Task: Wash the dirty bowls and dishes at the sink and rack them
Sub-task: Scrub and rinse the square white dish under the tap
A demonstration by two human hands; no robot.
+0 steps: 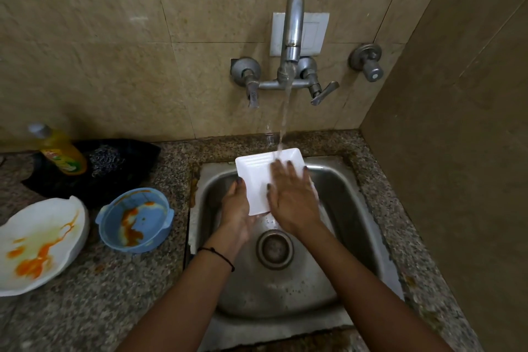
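A white square dish [254, 177] is tilted over the steel sink [351, 208], under the water running from the tap [293, 34]. My left hand [237, 206] holds the dish from below at its left edge, thumb on the rim. My right hand [288, 194] lies flat on the dish's face with straight fingers, in the stream. On the counter to the left stand a blue bowl [135, 220] smeared with orange sauce and a white plate [37, 243] with orange stains.
A yellow dish-soap bottle [61, 151] and a steel scrubber [107, 160] lie on a black cloth at the back left. Granite counter [128, 294] surrounds the sink. A side wall stands close on the right. The drain [275, 248] is open.
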